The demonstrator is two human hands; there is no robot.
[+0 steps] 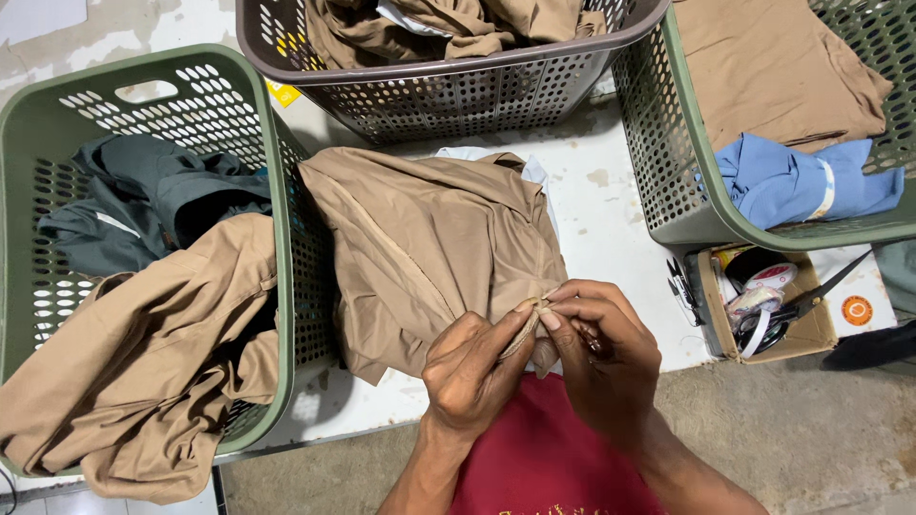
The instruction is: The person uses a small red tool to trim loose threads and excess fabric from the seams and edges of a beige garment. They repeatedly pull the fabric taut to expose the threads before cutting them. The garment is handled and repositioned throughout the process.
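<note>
my left hand (pixel 469 367) and right hand (pixel 599 355) both pinch the near edge of the tan garment (pixel 429 248); its bulk extends away from that edge, across the desk (pixel 596 210).

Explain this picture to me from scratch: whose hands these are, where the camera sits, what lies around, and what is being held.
There is no machine here. A person wears one camera on the head, looking down at their own two bare hands. The left hand and right hand pinch an edge of a tan garment, which lies spread on a white table. Both have a closed grip on the cloth. To the left, a green basket holds tan and dark green clothes. At the top, a grey basket holds more tan cloth. To the right, another green basket holds tan and blue cloth. A small cardboard box beside it holds rolls of tape.
</note>
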